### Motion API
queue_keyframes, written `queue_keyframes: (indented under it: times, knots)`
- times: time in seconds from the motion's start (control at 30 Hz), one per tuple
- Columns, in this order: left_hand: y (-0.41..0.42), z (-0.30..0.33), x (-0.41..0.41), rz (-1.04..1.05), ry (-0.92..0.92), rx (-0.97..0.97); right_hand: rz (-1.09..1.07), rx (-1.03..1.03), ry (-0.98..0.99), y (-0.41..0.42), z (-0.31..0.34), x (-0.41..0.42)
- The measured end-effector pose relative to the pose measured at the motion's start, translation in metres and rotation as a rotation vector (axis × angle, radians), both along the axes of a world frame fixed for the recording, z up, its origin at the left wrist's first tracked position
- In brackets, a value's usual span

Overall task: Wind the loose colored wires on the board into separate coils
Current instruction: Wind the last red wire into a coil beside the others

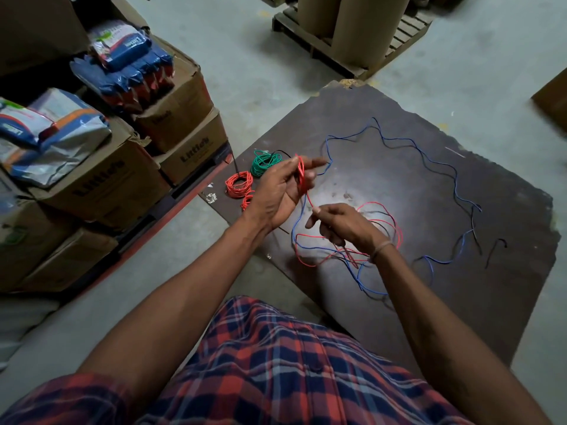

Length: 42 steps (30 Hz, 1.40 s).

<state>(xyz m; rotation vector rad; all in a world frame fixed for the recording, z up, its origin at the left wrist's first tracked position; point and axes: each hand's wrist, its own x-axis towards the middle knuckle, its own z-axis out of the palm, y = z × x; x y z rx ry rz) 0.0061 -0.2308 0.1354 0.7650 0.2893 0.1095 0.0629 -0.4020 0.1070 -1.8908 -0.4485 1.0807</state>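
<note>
My left hand (280,191) is raised over the dark board (460,302) and holds several loops of red wire (301,173) wound around its fingers. The same red wire runs down to my right hand (340,223), which pinches it; its loose rest (395,228) lies tangled on the board below that hand. A long blue wire (429,159) snakes loosely across the board and crosses the red one. A finished red coil (238,184) and a green coil (264,162) lie at the board's left edge. A short black wire piece (495,248) lies at the right.
Stacked cardboard boxes (101,182) with blue and white packets (129,53) on top stand at the left. A wooden pallet (352,50) with brown paper rolls stands at the back. The board rests on a grey concrete floor (245,56).
</note>
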Motion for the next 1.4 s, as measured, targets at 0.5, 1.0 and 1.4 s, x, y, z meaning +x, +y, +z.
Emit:
queue_keyframes:
  times: [0.5,1.0,1.4]
  knots:
    - [0.010,-0.030,0.002,-0.415,0.080,1.548,-0.041,0.011,-0.371,-0.046,0.067,0.033]
    - [0.002,-0.033,-0.002,-0.526,0.087,1.544,-0.471,0.655,0.396,-0.033,0.049,0.050]
    - [0.028,-0.051,-0.013,-0.463,0.179,0.684,-0.430,0.232,-0.298,-0.040,0.041,0.073]
